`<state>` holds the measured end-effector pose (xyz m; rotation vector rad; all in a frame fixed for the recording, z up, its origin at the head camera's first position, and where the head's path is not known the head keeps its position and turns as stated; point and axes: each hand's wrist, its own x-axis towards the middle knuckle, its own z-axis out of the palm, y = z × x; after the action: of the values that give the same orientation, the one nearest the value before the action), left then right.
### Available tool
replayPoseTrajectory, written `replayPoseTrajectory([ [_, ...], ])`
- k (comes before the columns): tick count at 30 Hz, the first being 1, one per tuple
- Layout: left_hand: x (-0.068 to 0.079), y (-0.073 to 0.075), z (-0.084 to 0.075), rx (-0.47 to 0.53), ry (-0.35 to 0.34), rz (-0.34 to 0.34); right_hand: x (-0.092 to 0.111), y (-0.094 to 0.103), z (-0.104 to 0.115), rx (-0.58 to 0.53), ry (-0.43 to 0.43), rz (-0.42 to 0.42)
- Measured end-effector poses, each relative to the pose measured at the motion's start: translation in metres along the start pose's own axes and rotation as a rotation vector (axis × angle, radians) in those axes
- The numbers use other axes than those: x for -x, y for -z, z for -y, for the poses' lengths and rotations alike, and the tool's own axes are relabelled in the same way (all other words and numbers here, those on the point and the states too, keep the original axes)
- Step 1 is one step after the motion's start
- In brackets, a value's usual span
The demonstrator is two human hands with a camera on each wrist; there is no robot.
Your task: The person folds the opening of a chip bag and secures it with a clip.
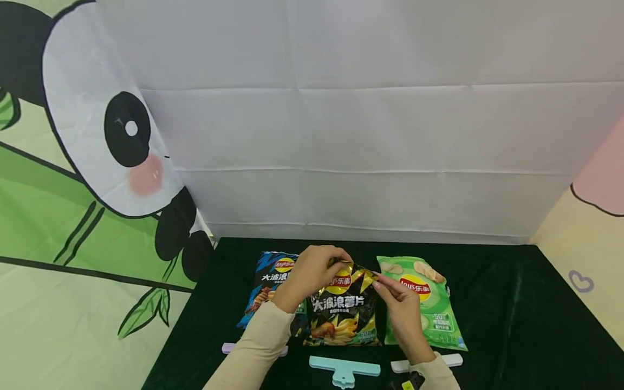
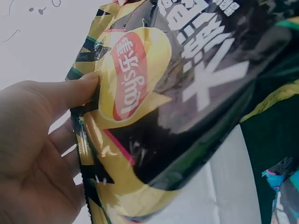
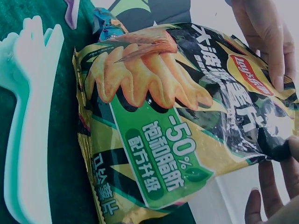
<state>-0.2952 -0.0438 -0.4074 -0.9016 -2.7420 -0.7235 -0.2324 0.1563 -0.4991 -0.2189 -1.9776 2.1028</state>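
A black and gold Lay's chip bag (image 1: 341, 311) is held between both hands at the middle of the table, its printed front facing me. My left hand (image 1: 312, 275) pinches its top edge on the left, the thumb (image 2: 84, 91) on the front and the other fingers behind. At the top right corner my right hand (image 1: 403, 311) pinches the bag between thumb and fingers. The right wrist view shows the bag's front with the left hand (image 3: 266, 35) at the far end. Its top edge looks sealed in the left wrist view.
A blue chip bag (image 1: 258, 295) lies at left, partly behind the left arm, and a green chip bag (image 1: 441, 309) at right. Along the front are a purple clip (image 1: 228, 348), a turquoise clip (image 1: 344, 366) and a white clip (image 1: 453, 359) on the dark green tablecloth (image 1: 517, 314).
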Motion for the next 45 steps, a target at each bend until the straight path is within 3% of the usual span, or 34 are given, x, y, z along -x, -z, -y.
replayPoseTrajectory([
  [9,0.003,0.002,0.005,0.083,-0.019,-0.007,-0.001,0.006,0.001,-0.011,0.032,0.046],
  [19,0.006,0.005,0.009,0.097,-0.059,-0.010,-0.001,0.009,0.001,-0.005,0.043,0.082],
  [32,0.007,0.006,0.008,0.189,0.015,-0.035,-0.002,0.010,0.000,-0.015,0.041,0.075],
  [45,0.011,0.009,0.006,0.170,0.054,-0.033,0.002,0.009,0.003,-0.003,0.033,0.066],
])
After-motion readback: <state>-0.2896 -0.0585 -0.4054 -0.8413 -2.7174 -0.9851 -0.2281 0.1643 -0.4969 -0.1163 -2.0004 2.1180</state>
